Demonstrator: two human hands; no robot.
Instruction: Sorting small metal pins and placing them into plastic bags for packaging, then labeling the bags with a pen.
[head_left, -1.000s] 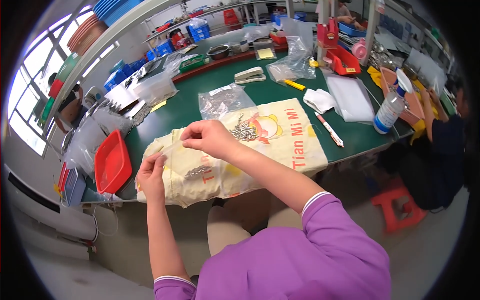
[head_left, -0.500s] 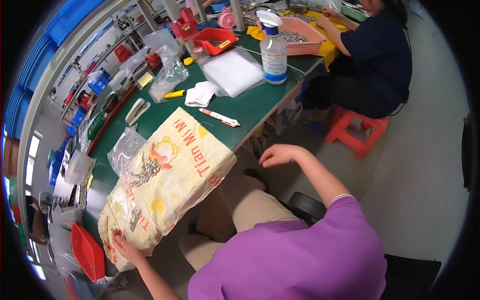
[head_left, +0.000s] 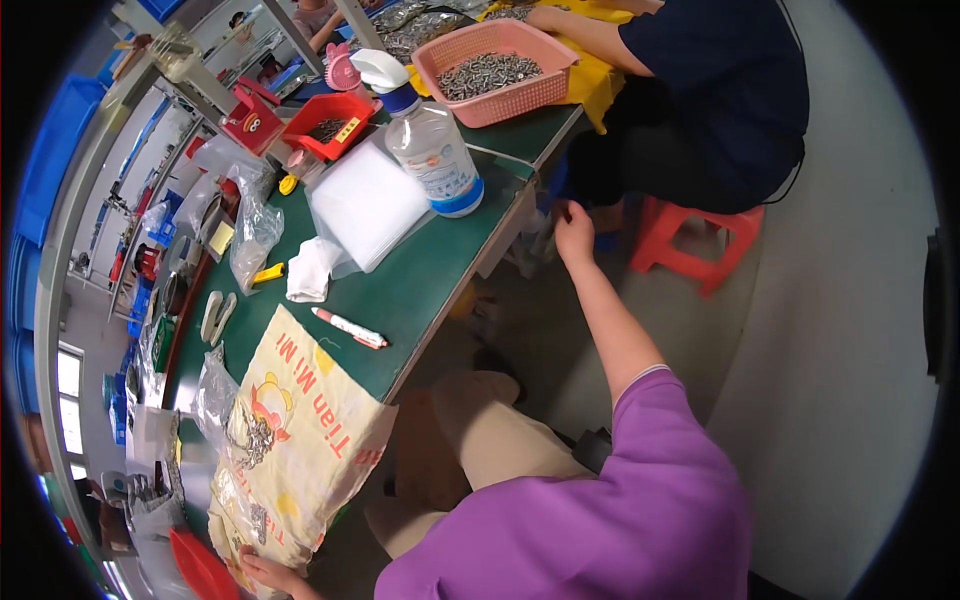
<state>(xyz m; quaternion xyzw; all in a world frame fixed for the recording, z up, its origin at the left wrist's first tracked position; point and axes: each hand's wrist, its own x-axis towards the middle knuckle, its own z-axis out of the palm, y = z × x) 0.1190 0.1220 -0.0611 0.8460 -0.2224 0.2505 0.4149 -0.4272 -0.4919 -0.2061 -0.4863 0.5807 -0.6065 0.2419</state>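
Note:
A cream cloth point(head_left: 330, 400) with printed red letters and a cartoon animal lies over the near part of the green table. Small metal pieces point(head_left: 257, 440) sit heaped on it, and a smaller pile point(head_left: 259, 522) lies under clear plastic nearer me. My left hand point(head_left: 268, 572) rests at the cloth's near edge, its fingers stretched out. Out past the table's right edge, my right hand point(head_left: 573, 235) is held in the air with curled fingers; nothing shows in it. It is below a pink basket point(head_left: 500, 110) full of small metal parts.
A spray bottle point(head_left: 437, 160), white plastic sheets point(head_left: 368, 200), a crumpled tissue point(head_left: 312, 270) and a pen point(head_left: 349, 327) stand or lie on the green table point(head_left: 400, 300). Red trays point(head_left: 325, 125) and clear bags line its far side. A co-worker point(head_left: 710, 100) sits on a red stool point(head_left: 690, 250).
My right hand has reached forward, away from me, toward the basket side. The view has shifted, so the table things appear further left. My left hand stays at the cloth's near edge.

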